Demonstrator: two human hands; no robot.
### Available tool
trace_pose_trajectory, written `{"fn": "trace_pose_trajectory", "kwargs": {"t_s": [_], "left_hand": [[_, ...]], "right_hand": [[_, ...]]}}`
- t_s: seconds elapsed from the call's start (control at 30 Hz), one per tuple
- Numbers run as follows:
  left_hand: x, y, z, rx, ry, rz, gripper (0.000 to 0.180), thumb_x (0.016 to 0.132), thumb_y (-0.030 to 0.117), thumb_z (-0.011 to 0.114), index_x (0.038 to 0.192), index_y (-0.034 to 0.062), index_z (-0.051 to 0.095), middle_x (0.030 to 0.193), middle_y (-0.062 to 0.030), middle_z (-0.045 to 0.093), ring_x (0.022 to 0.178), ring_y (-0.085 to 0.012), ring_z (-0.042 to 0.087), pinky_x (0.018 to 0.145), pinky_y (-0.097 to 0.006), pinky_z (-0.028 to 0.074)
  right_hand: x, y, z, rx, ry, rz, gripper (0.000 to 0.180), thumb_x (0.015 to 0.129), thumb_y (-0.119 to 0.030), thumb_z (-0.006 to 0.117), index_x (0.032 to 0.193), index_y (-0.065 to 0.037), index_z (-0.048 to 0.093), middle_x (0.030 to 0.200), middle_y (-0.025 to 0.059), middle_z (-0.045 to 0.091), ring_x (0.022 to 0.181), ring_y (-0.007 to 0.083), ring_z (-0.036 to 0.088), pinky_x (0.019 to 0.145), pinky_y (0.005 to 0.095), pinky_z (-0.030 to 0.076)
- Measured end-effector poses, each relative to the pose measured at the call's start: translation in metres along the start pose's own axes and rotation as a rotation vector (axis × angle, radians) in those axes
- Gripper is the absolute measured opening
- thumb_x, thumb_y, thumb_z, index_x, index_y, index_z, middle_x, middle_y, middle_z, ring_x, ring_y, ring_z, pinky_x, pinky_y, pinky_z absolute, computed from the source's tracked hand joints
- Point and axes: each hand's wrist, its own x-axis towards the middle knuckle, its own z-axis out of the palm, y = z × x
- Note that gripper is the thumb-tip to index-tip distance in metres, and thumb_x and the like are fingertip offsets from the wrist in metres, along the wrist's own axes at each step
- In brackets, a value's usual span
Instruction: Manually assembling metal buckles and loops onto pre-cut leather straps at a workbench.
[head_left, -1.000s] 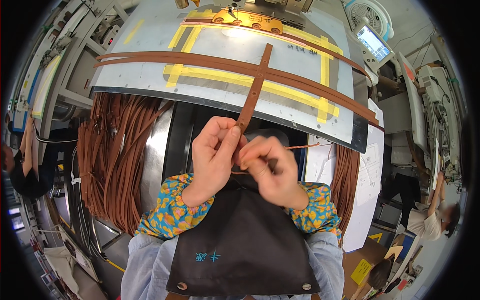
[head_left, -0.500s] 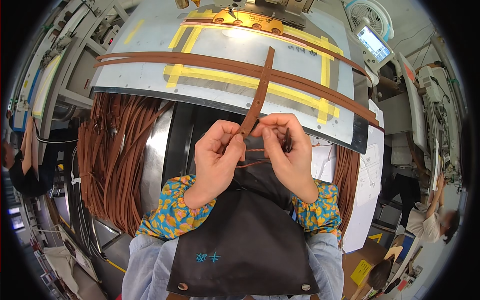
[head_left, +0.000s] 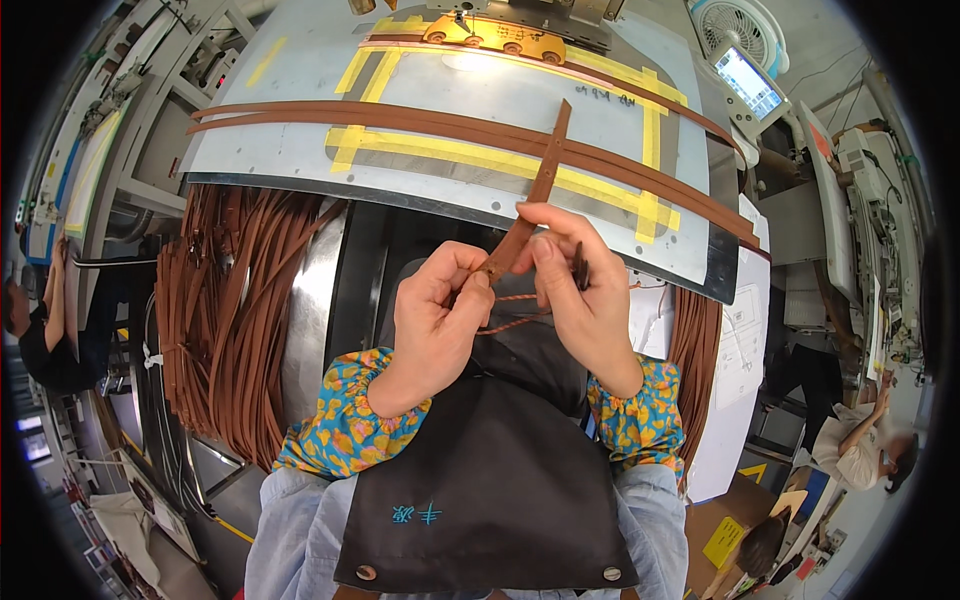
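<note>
My left hand (head_left: 440,315) pinches a narrow brown strap (head_left: 541,181) near its lower end, between thumb and forefinger. The strap has small holes along it and slants up to the right over the table edge, crossing other straps. My right hand (head_left: 583,300) is close beside it, its forefinger laid against the strap. A small dark tool (head_left: 581,268), partly hidden, is tucked in the curled fingers of that hand; its kind cannot be made out. Two long brown straps (head_left: 420,125) lie side by side across the light tabletop (head_left: 470,95).
Thick bundles of brown straps hang at the left (head_left: 220,320) and right (head_left: 692,350). Beyond the straps stands a machine head (head_left: 560,18) with a yellow car-shaped piece (head_left: 495,40). A control screen (head_left: 748,85) and a fan (head_left: 738,35) are far right. Other people work at both sides.
The strap's far end has swung to the right. My right forefinger has moved up along the strap and now lies over it; my left hand keeps its pinch.
</note>
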Motion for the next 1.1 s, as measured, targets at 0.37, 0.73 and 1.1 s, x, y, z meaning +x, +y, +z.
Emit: {"fn": "trace_pose_trajectory", "kwargs": {"t_s": [0.37,0.73,1.1], "left_hand": [[-0.003,0.009,0.0,-0.063,-0.075,-0.045,0.008,0.09,0.001,0.045,0.093,-0.0026,0.052,0.069,-0.0015,0.055,0.06,-0.002,0.047,0.051,-0.017,0.036],[-0.006,0.014,-0.001,-0.053,-0.061,-0.042,0.008,0.091,0.002,0.049,0.096,-0.0024,0.053,0.072,-0.0029,0.058,0.06,-0.0032,0.049,0.051,-0.016,0.036],[-0.007,0.012,0.001,0.002,-0.032,0.04,0.009,0.088,0.0,0.054,0.097,-0.0025,0.055,0.072,0.001,0.057,0.061,-0.0009,0.049,0.054,-0.015,0.037]], "right_hand": [[0.005,0.005,-0.002,0.29,-0.024,0.086,0.031,0.085,-0.002,0.062,0.115,0.003,0.055,0.073,0.0002,0.056,0.051,0.0015,0.044,0.043,0.0158,0.032],[-0.007,-0.017,-0.023,-0.383,-0.121,-0.153,0.055,0.078,-0.006,0.07,0.121,0.001,0.037,0.085,0.0086,0.052,0.062,0.0138,0.049,0.052,0.0263,0.041],[-0.019,-0.022,-0.02,-0.582,-0.187,-0.274,0.043,0.076,-0.008,0.07,0.106,0.004,0.041,0.087,0.0179,0.055,0.072,0.0317,0.06,0.058,0.0365,0.046]]}}
